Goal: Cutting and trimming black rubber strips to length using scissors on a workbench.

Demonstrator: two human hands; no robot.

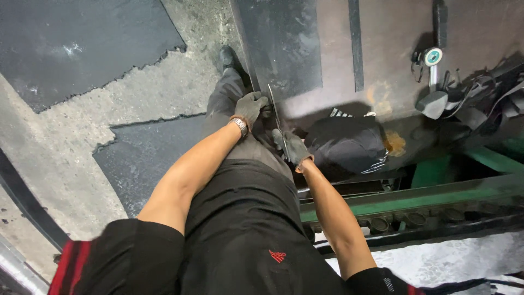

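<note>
Your black trousers (245, 218) fill the bottom of the frame, both bare forearms reaching up from them. At centre frame, your gloved left hand (251, 106) pinches the edge of a dark sheet (284, 49), and your gloved right hand (292, 147) is closed on long shears (275, 117) at that edge. Just right lies a black bundle (346, 145) on the brown tabletop (393, 49); a green frame (464, 188) runs at lower right.

Worn concrete floor (164, 93), patched with dark rubber mats (71, 43). Brown metal worktable (393, 33), scuffed, rust-spotted. Green steel frame (436, 191) beneath. Dim light, glare at lower right.
</note>
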